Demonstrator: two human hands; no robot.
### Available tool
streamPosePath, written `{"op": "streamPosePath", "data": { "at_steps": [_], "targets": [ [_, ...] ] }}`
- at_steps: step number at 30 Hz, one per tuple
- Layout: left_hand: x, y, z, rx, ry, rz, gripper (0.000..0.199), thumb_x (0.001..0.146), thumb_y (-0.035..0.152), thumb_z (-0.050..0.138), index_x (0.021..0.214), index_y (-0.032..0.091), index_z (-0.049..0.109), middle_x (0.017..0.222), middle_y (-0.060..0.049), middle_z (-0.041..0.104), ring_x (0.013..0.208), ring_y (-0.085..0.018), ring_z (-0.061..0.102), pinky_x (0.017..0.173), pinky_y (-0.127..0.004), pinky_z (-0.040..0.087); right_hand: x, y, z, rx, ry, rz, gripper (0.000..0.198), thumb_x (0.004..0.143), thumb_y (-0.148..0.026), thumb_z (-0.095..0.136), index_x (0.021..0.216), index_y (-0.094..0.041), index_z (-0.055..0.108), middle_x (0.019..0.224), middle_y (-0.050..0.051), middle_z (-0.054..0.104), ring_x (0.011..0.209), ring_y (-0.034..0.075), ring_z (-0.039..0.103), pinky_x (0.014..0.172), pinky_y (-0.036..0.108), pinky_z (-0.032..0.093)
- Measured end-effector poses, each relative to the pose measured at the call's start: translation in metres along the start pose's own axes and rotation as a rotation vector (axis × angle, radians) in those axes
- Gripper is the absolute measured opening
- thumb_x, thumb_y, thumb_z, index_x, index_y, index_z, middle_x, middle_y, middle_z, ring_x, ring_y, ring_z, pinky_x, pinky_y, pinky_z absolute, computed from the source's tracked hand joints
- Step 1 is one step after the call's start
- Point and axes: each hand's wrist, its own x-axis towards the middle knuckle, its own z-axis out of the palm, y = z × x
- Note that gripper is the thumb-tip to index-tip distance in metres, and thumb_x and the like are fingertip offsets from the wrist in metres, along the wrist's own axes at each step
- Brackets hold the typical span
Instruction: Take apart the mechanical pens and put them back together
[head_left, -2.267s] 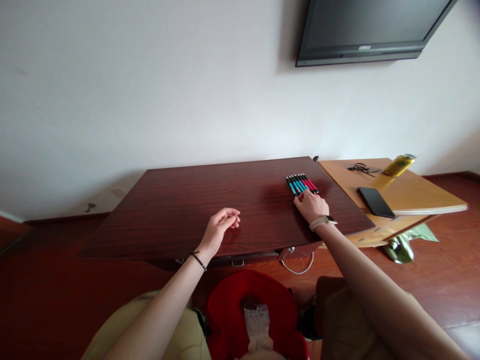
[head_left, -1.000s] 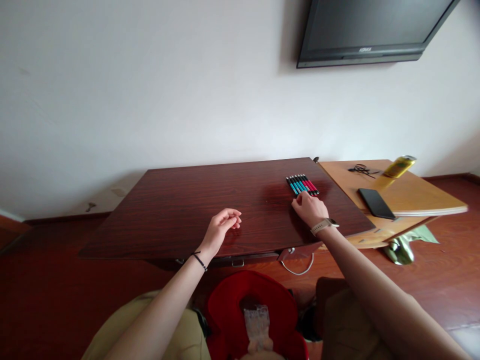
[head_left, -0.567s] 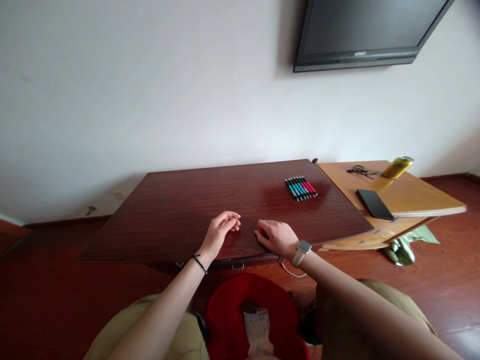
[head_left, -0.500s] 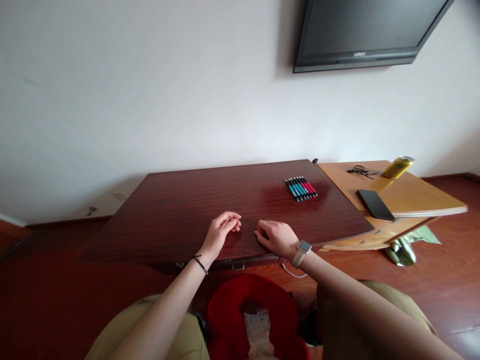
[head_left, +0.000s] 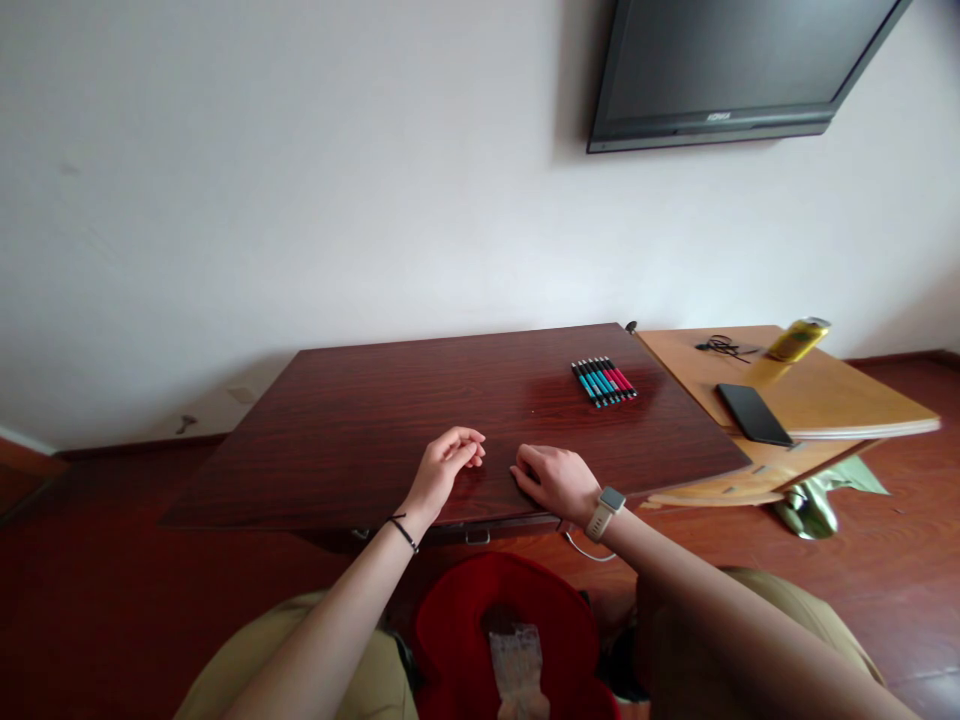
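On the near part of the dark red-brown wooden table (head_left: 360, 400), my left hand (head_left: 448, 460) rests on its edge side with half-bent fingers and the thumb close to them. I see nothing held in it. My right hand (head_left: 555, 478) lies to the right, palm down, its fingers curled into a loose fist with no object showing. A small gap of tabletop separates the two hands. Beyond my right hand, a neat row of several pens (head_left: 604, 381) lies side by side, blue-green ones on the left and pink-red ones on the right.
A lighter wooden side table (head_left: 847, 395) adjoins on the right, bearing a black phone (head_left: 753, 413), a black cable (head_left: 724, 346) and a yellow can (head_left: 799, 340) lying tilted. A television (head_left: 735, 70) hangs on the wall. Below, a red stool (head_left: 450, 620) carries a clear plastic bag (head_left: 517, 665).
The whole view has shifted very slightly downward in the picture. Both hands and the pens keep their places on the table.
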Motion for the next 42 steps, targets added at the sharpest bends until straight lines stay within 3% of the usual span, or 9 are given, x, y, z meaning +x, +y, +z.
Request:
{"op": "streamPosePath", "data": {
  "at_steps": [15, 19, 24, 28, 35, 42],
  "targets": [
    [0.001, 0.002, 0.0, 0.034, -0.013, 0.01, 0.022, 0.097, 0.039, 0.069, 0.09, 0.018, 0.066, 0.086, -0.003, 0.069, 0.079, -0.017, 0.062, 0.078, -0.03, 0.048, 0.0, -0.001, -0.001, 0.013, -0.01, 0.008, 0.024, 0.106, -0.038, 0.057, 0.088, -0.023, 0.059, 0.084, 0.001, 0.071, 0.073, 0.016, 0.062, 0.064, 0.028, 0.029],
    [0.0, 0.001, 0.0, 0.023, -0.009, 0.004, 0.023, 0.096, 0.039, 0.069, 0.09, 0.018, 0.066, 0.086, -0.003, 0.069, 0.079, -0.017, 0.063, 0.078, -0.03, 0.048, 0.008, 0.015, -0.011, 0.009, -0.014, 0.158, 0.021, 0.106, -0.044, 0.057, 0.1, -0.025, 0.064, 0.079, 0.0, 0.073, 0.069, 0.018, 0.066, 0.063, 0.028, 0.031],
    [-0.001, 0.002, -0.001, 0.013, -0.02, 0.001, 0.022, 0.096, 0.039, 0.069, 0.089, 0.018, 0.065, 0.086, -0.003, 0.069, 0.079, -0.017, 0.063, 0.079, -0.031, 0.049, 0.023, 0.073, -0.038, -0.15, 0.128, 0.508, 0.025, 0.106, -0.043, 0.054, 0.119, -0.024, 0.063, 0.093, 0.007, 0.078, 0.082, 0.025, 0.074, 0.069, 0.03, 0.041],
    [-0.002, 0.002, -0.001, 0.024, -0.027, 0.006, 0.024, 0.096, 0.041, 0.068, 0.088, 0.018, 0.065, 0.086, -0.004, 0.069, 0.08, -0.018, 0.063, 0.079, -0.031, 0.049, 0.028, 0.114, -0.054, -0.221, 0.117, 0.707, 0.033, 0.104, -0.044, 0.055, 0.125, -0.019, 0.062, 0.101, 0.015, 0.079, 0.095, 0.032, 0.076, 0.081, 0.036, 0.049],
    [-0.002, 0.003, -0.001, 0.012, -0.019, 0.006, 0.023, 0.095, 0.04, 0.069, 0.088, 0.018, 0.065, 0.086, -0.004, 0.069, 0.079, -0.017, 0.063, 0.078, -0.03, 0.049, 0.033, 0.127, -0.051, -0.221, 0.07, 0.753, 0.036, 0.103, -0.05, 0.055, 0.119, -0.019, 0.066, 0.105, 0.018, 0.078, 0.101, 0.035, 0.076, 0.088, 0.041, 0.052],
    [-0.002, 0.004, -0.001, 0.034, -0.025, -0.005, 0.025, 0.095, 0.043, 0.067, 0.088, 0.019, 0.064, 0.086, -0.004, 0.069, 0.08, -0.018, 0.063, 0.079, -0.031, 0.05, 0.039, 0.127, -0.042, -0.239, 0.064, 0.741, 0.033, 0.104, -0.047, 0.056, 0.114, -0.017, 0.068, 0.102, 0.019, 0.078, 0.096, 0.034, 0.076, 0.083, 0.04, 0.051]
  ]
}}
